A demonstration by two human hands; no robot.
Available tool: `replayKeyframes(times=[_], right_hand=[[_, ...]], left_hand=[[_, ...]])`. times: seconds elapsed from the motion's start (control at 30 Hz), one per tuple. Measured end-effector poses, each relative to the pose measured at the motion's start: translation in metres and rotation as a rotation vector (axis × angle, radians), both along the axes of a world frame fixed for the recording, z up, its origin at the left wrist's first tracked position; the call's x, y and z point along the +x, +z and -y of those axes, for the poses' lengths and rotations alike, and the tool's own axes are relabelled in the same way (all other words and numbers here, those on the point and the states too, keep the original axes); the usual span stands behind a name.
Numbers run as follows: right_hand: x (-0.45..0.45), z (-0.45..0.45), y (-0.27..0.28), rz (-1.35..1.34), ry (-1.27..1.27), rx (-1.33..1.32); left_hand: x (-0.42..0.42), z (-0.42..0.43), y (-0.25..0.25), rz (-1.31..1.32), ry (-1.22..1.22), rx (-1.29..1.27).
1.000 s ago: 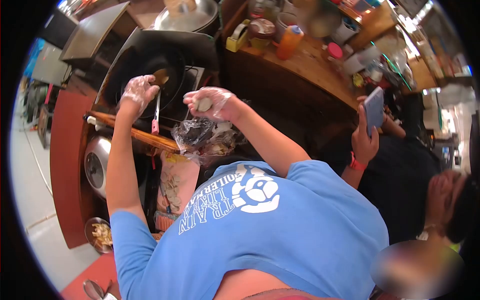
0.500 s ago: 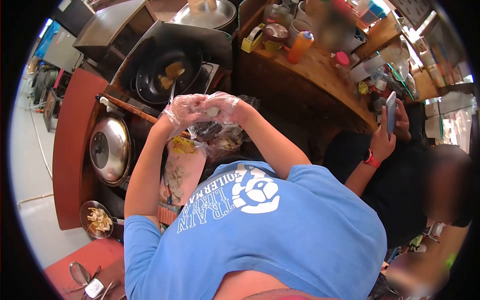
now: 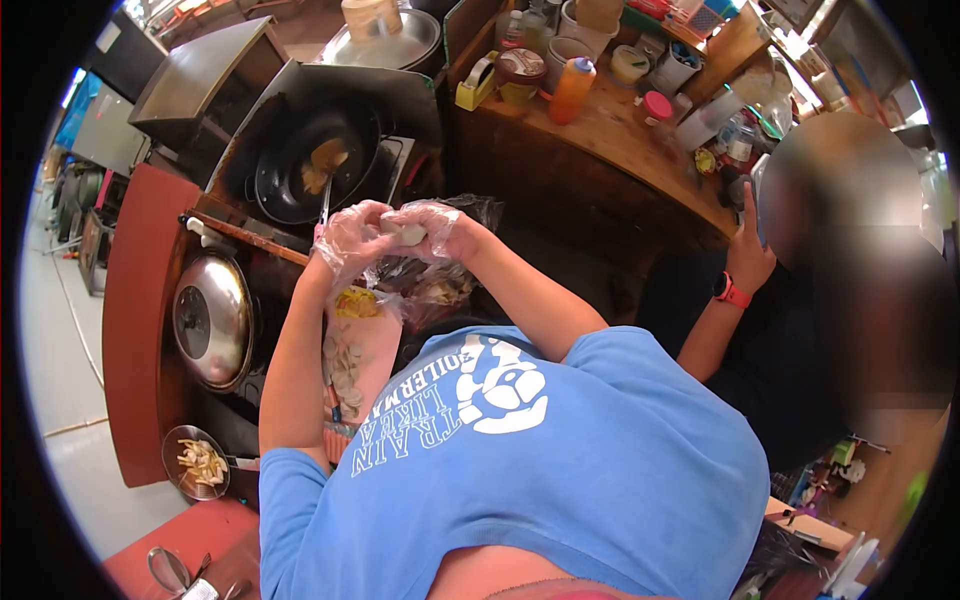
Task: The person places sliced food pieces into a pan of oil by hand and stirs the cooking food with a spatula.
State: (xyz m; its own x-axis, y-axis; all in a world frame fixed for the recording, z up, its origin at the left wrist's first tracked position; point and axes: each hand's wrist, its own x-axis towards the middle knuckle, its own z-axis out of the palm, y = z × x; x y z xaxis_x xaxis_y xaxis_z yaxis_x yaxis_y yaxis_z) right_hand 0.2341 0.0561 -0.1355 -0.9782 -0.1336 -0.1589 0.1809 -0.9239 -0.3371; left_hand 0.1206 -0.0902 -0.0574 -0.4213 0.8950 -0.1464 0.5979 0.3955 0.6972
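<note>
My left hand [image 3: 352, 240] and my right hand [image 3: 442, 230] both wear clear plastic gloves. They meet in front of my chest, fingers curled around a small whitish dumpling-like piece [image 3: 408, 235]; its exact kind is hard to make out. Just below lies a crumpled plastic bag [image 3: 440, 285] with pale contents. On a pink cutting board [image 3: 375, 345] several flat whitish pieces [image 3: 344, 368] are spread, beside a yellow packet [image 3: 357, 303]. Beyond my left hand, a black wok [image 3: 285, 190] holds brown food [image 3: 325, 165] and a metal-handled utensil.
A lidded pan [image 3: 213, 320] stands to the left, with a strainer of pale strips [image 3: 202, 465] nearer me. Bottles and tubs line the wooden counter [image 3: 610, 135], including an orange squeeze bottle [image 3: 572, 92]. At right, a person in dark clothes holds a phone [image 3: 761, 195].
The view has shifted slightly. My fingers have moved around the whitish piece, which now shows more between both hands. The person at right has leaned further into view.
</note>
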Motion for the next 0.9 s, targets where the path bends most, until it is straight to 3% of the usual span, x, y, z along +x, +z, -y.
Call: replayKeyframes(times=[0.17,0.23,0.37,0.43,0.67,0.9], right_hand=[[0.004,-0.002,-0.007,-0.054,-0.061,-0.019],[0.004,-0.004,-0.008,-0.009,-0.081,0.024],[0.009,-0.004,-0.007,-0.119,-0.081,-0.019],[0.009,-0.004,-0.011,-0.024,-0.130,-0.015],[0.012,-0.008,-0.022,-0.093,-0.148,-0.028],[0.012,-0.005,-0.029,-0.053,-0.122,-0.042]], left_hand=[[0.007,-0.007,-0.003,0.065,0.038,0.054],[0.007,-0.012,-0.006,-0.208,-0.045,0.095],[0.018,-0.022,0.002,-0.171,-0.094,0.080],[0.021,-0.023,-0.004,-0.181,-0.054,0.108],[0.026,-0.027,-0.010,-0.231,-0.056,0.216],[0.032,-0.028,0.001,-0.169,-0.066,0.098]])
